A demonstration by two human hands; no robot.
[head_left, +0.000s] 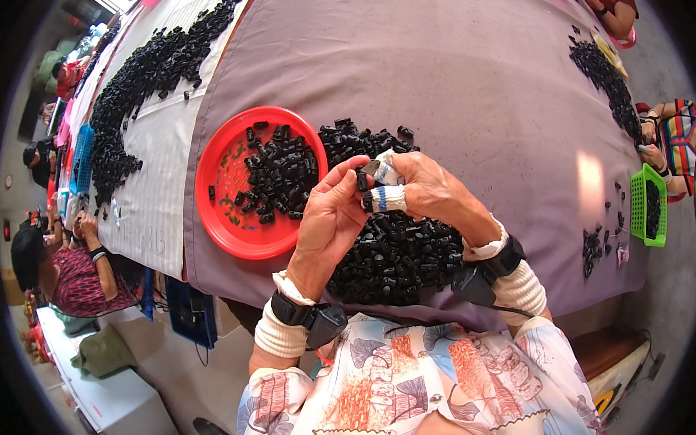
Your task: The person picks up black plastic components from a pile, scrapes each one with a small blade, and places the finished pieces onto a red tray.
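Note:
Above a heap of small black plastic parts (399, 254), both my hands meet. My left hand (329, 218) pinches one black plastic part (362, 179) between thumb and fingertips. Opposite it, my right hand (439, 190) is closed, with white, blue-striped cloth covers (386, 198) on its thumb and a finger. Between those covered fingertips shows a small grey blade-like piece (371, 168), touching or very near the black part; its exact shape is partly hidden. To the left of the heap, a round red tray (218, 222) holds more black parts.
A mauve cloth (466, 75) covers the table. Long heaps of black parts (159, 63) lie on a white sheet at left, and another (604, 78) at far right. A green basket (639, 207) stands at the right edge. Other people sit at both sides.

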